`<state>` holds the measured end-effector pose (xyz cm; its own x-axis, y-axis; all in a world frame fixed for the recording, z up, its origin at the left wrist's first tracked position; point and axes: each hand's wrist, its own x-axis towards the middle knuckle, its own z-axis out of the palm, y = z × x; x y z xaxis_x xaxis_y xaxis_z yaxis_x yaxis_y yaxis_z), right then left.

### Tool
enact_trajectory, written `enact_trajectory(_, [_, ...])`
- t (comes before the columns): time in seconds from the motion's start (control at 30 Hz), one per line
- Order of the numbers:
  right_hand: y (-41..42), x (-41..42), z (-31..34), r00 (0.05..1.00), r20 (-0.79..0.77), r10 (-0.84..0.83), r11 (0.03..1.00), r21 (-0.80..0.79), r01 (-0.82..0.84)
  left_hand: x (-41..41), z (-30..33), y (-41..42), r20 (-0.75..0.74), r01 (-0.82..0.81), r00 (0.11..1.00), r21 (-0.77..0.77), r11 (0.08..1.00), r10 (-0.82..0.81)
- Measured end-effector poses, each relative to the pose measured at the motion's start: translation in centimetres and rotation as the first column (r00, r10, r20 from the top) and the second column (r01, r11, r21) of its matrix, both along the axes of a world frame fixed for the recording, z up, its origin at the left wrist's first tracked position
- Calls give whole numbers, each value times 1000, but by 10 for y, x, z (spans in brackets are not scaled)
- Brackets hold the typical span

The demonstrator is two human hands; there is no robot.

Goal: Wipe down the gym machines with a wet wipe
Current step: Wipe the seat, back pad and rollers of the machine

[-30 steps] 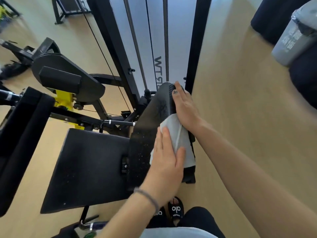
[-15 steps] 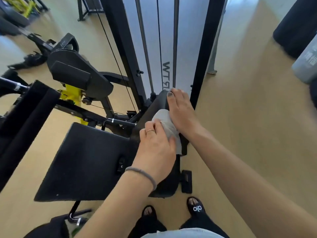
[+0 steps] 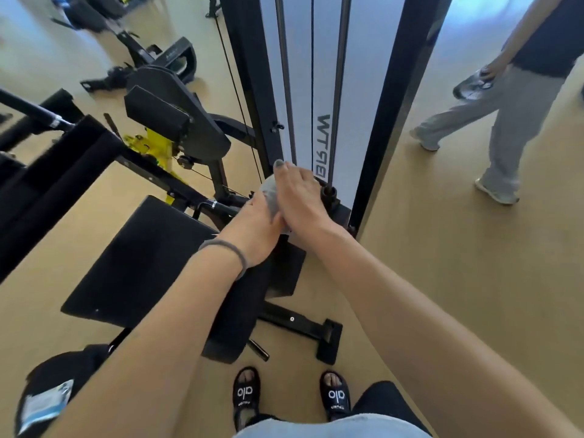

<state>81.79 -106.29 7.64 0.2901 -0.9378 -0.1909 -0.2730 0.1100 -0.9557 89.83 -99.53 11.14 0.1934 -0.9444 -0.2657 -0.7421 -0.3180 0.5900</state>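
The black back pad (image 3: 240, 311) of a gym machine runs away from me toward the weight-stack tower (image 3: 303, 90). Both hands meet at the pad's far top end. A grey wet wipe (image 3: 271, 192) shows between them, mostly covered. My left hand (image 3: 252, 229), with a grey band on its wrist, holds the wipe against the pad, its fingers hidden. My right hand (image 3: 300, 197) lies flat over the wipe, thumb stretched forward. The black seat pad (image 3: 142, 263) sits to the left of the back pad.
Another person (image 3: 505, 121) in grey trousers walks across the floor at the right, carrying a shoe. A wipes packet (image 3: 44, 406) lies on a black round pad at bottom left. The machine's base foot (image 3: 325, 339) juts out near my feet in black slides (image 3: 246, 393). More machines stand at the left.
Both hands have slid with the wipe up the back pad to its far end. The view has pulled back, and a walking person has come into sight at the right.
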Motion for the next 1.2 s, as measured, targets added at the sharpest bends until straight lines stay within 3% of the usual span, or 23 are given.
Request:
enact_trajectory(0.23, [3,-3,-11,999,-9,51,991,-124,-52,14,3,101,14,52,998,39,998,-53])
enact_trajectory(0.33, [1,-1,-10,998,-26,49,981,-185,-53,13,0,77,17,22,1000,86,996,-23])
enact_trajectory(0.4, [-3,1,-14,999,41,31,995,-101,-27,11,-5,36,54,17,998,59,998,-20])
enact_trajectory(0.5, [-12,-2,-18,966,252,-66,987,158,26,5,-10,-18,96,14,995,52,999,-19])
enact_trajectory(0.6, [-17,-13,-15,944,330,-17,963,261,-74,9,-11,0,134,35,990,36,999,-39])
enact_trajectory(0.77, [-19,-23,-23,924,382,-32,952,294,-89,18,5,100,5,51,999,147,988,-52])
enact_trajectory(0.9, [-15,-5,-20,920,387,-61,963,264,-47,12,-4,47,81,16,996,91,996,-23])
enact_trajectory(1.07, [-21,0,-31,914,371,-162,954,296,49,8,-18,-47,56,13,998,37,999,-15])
enact_trajectory(1.2, [-11,1,-27,934,323,-155,976,196,94,15,-19,9,-53,29,998,-43,999,-32])
